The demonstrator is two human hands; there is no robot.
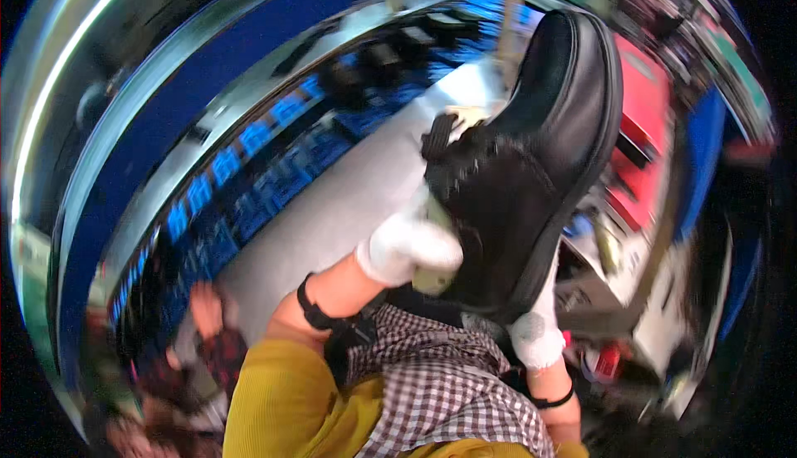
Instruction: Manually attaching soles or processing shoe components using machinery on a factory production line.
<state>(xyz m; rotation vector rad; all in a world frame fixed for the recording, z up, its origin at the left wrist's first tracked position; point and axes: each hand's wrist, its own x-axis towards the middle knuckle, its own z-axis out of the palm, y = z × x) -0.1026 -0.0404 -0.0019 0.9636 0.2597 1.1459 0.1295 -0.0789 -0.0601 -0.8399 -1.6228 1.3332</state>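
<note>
I have the black leather shoe with a rounded toe (535,167) lifted in front of my chest, clear of any surface. My white-gloved left hand (411,246) is curled against its left edge, low down, and seems to be pinching the upper there. My white-gloved right hand (538,337) is at the heel end, mostly behind the shoe, so I can't tell how its fingers are set.

As I judge it, slipping is the main risk: smooth leather against glove fabric, with both hands low and the toe end unsupported, could let the shoe tip forward. Pressing too hard on the left could crease the upper. The dark loose strip, perhaps lace or strap (437,137), juts out on that side and could snag, and the dark strap on my left wrist (320,304) might scuff the leather.

The long axis runs from the heel, low and near me, up and slightly rightward to the toe, pointing away from me. The sole edge faces right.

Beyond the shoe, the long pale grey counter (332,180) slants off left, and the red box (643,97) sits to the right. My brown-and-white checked cloth apron (452,396) hangs below.
</note>
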